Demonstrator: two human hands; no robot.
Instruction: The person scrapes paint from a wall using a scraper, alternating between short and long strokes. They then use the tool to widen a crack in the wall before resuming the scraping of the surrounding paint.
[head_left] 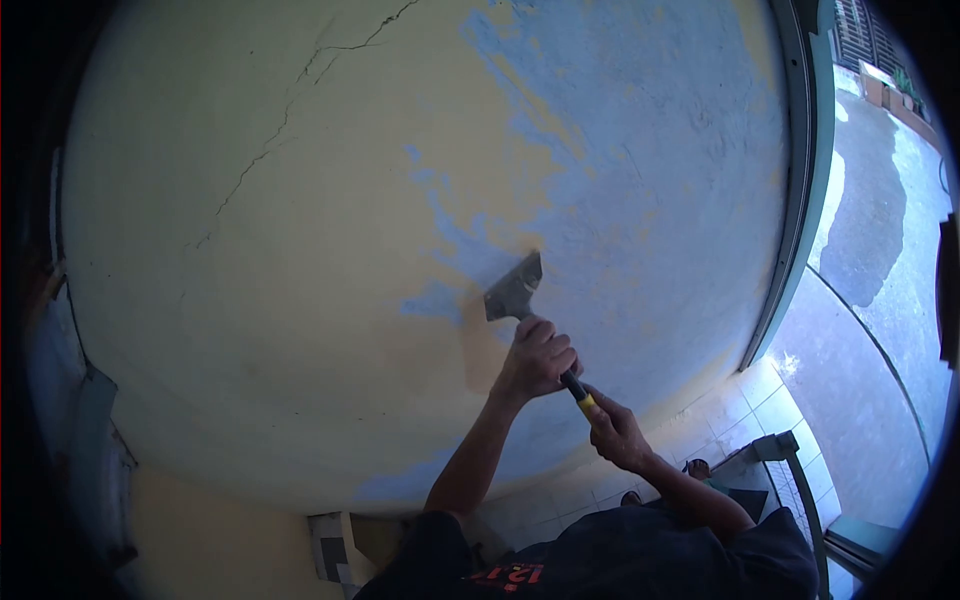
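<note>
A wide-bladed scraper (515, 288) lies against the wall (330, 290), its metal blade at the border between yellowish paint and exposed blue. My left hand (540, 358) is closed around it just below the blade. Lower down, my right hand (618, 432) grips the black and yellow handle close to its end. The part of the handle inside each fist is hidden. Blue patches (660, 190) spread over the wall's right side, with streaks of yellow left among them.
A long crack (262, 155) runs down the wall's upper left. At the right stands a door frame (800, 200), with a paved yard (850, 330) beyond. Pale floor tiles (780, 410) lie below, next to a dark metal rail (800, 480).
</note>
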